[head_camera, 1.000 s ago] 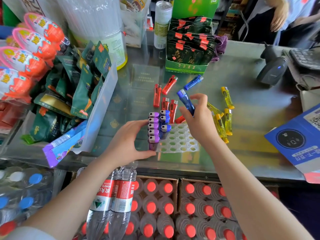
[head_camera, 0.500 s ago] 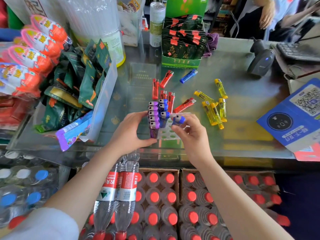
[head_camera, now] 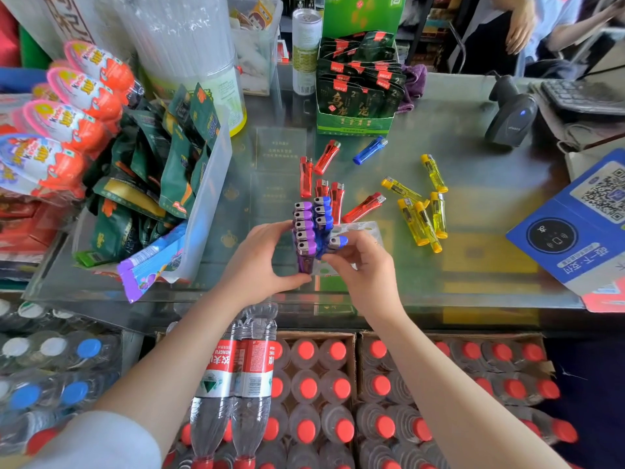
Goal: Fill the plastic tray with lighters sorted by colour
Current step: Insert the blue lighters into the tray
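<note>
Standing blue lighter (head_camera: 333, 244) upright (cap up)

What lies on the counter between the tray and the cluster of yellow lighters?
In the head view, one red lighter lies slanted between the tray and the yellow lighters; otherwise bare glass.

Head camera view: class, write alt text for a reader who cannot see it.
The right hand pushes a blue lighter into a plastic tray beside a purple row, while the left hand steadies it. Red lighters and yellow lighters lie loose on the glass counter.
</note>
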Tool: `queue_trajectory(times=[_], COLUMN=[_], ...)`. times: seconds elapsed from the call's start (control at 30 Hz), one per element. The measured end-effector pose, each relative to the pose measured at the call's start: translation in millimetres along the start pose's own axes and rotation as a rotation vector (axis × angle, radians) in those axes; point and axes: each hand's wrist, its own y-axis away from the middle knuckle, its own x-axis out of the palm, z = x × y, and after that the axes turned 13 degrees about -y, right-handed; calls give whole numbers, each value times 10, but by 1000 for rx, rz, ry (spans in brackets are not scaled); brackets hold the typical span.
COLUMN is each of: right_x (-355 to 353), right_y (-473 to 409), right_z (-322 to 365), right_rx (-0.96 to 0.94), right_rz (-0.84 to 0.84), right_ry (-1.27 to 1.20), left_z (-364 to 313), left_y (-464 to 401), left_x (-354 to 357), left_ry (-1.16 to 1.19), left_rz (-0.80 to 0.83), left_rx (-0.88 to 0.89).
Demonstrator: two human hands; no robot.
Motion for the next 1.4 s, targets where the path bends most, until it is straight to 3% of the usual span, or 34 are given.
queue_trajectory(times=[0.13,0.33,0.5,0.7,0.83,0.97,1.07,1.2,1.4], right_x=[-54,-155,-39,-13,-124,-371,-477,-463,-320], right_y=[-34,-59,-121,-115,-173,-429,-681,-1118,-1635], right_z=[1,19,105,24,17,74,47,-108,-226], right_rx=[-12,-176,-153,-160,-296,-253,-213,-32,85], right_rz=[48,157,223,156,294,420,265,50,-38], right_ry=[128,394,482,424,584,632,504,510,694], left_z=[-21,-36,-68,-69,-75,-85,-101,-96,-64], left_y=[8,19,15,17,15,24,18,-16,-33], left_x=[-17,-27,-52,-52,-46,-63,-79,-85,-72], left_ry=[5,-16,-2,-5,0,-3,14,24,38], left_rz=[7,5,-18,-15,-22,-20,-10,8,-8], left_rx=[-5,-7,24,1,-6,-35,-64,-67,-47])
